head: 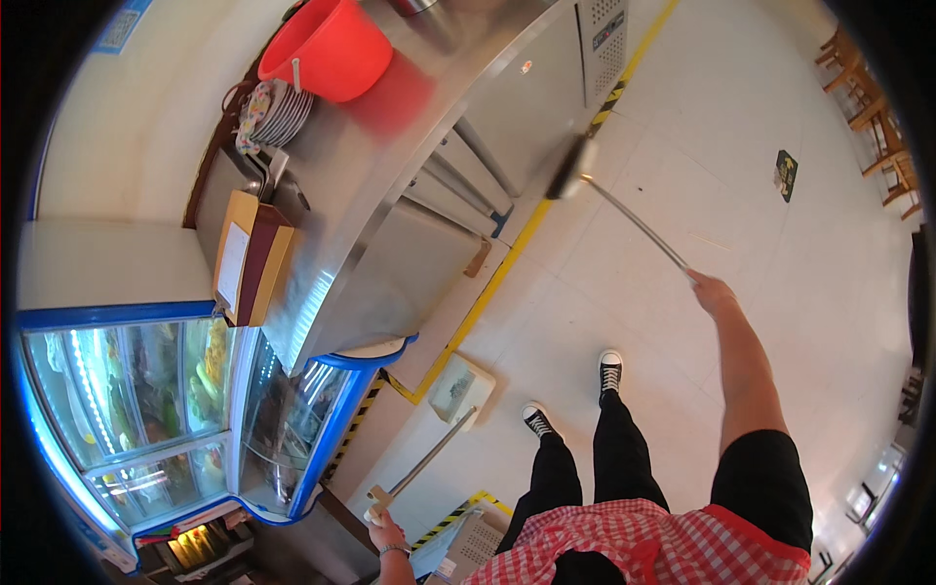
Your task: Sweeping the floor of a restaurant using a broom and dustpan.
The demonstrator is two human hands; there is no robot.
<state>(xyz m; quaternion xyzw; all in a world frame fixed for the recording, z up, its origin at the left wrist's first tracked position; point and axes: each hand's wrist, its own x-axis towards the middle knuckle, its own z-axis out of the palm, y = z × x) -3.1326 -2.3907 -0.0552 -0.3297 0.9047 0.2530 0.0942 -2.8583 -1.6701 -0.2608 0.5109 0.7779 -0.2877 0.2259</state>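
My right hand [712, 291] is closed around the upper end of the metal handle of a broom [572, 170]. The broom's dark bristles, somewhat blurred, lie at the yellow floor line by the steel counter's base. Low on the left, my left hand [386, 532] grips the top of a long-handled dustpan [488, 389]. The white pan rests on the floor ahead of my left shoe, with dark debris inside it.
A steel counter [409, 139] bears a red bucket [333, 55], stacked plates [287, 117] and a box with a clipboard [252, 267]. A glass-fronted display fridge [146, 387] stands at left. Wooden chairs [874, 124] line the far right. Thin scraps lie on the tiled floor [658, 219].
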